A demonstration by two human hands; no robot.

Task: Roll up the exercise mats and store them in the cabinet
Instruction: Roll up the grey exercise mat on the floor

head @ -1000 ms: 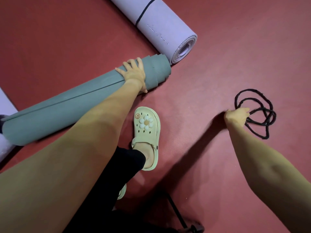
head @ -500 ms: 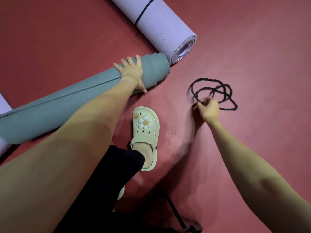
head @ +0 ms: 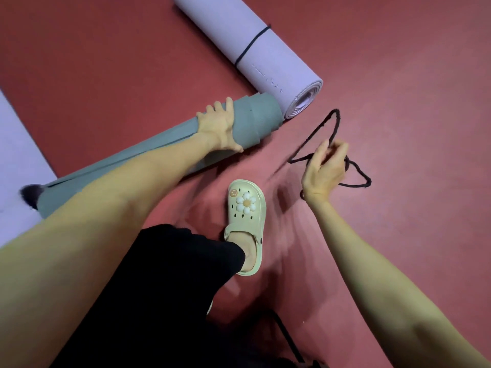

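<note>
Flat purple mat (head: 16,160) at far left edge, well left of the left-hand fingers. Grey mat (head: 148,158) rolled, lying on red floor (head: 398,75), running diagonal from lower left up to the right; dark tuft-like thing (head: 30,193) at its lower-left end, can't tell what it is. Left hand (head: 219,127) on top of the grey mat near its right end, palm down, fingers (head: 221,107) spread and draped over the roll's far side, thumb on the near side, gripping the roll. Just right of those fingers, the grey mat's end touches the rolled purple mat (head: 255,46), which has a black band (head: 252,45) round it and its spiral end facing lower right. Below the left hand, a pale clog (head: 245,221) with a flower charm, black trouser leg (head: 159,288) behind it. Right hand (head: 325,171) raised off the floor, right of the clog, fingers curled and pinching a black cord (head: 333,126); loops stick out above and to the right of the fingers. Cord hangs apart from both rolls. Motion blur around the right hand.
</note>
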